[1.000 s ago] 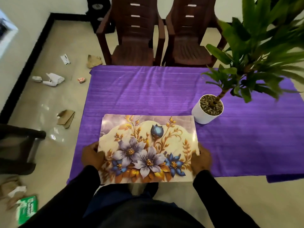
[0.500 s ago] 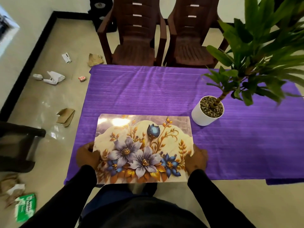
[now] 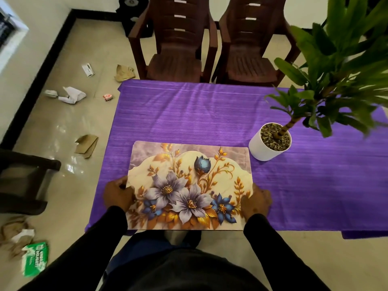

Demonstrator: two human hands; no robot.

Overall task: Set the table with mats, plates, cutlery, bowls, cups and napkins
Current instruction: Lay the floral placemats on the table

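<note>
Both hands, left (image 3: 118, 195) and right (image 3: 256, 200), grip the mat (image 3: 189, 185) by its side edges on the purple cloth (image 3: 189, 114). A potted plant (image 3: 270, 141) stands right of it, two chairs (image 3: 174, 38) at the far side. Paper scraps (image 3: 71, 94) litter the floor (image 3: 63, 185) on the left.

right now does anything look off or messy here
Yes. The mat, held by the left hand and right hand, overhangs the table's near edge. Crumpled paper and cardboard scraps litter the floor.

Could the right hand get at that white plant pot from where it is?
Probably yes: the right hand holds the floral mat, and only bare purple cloth lies between it and the white pot.
</note>
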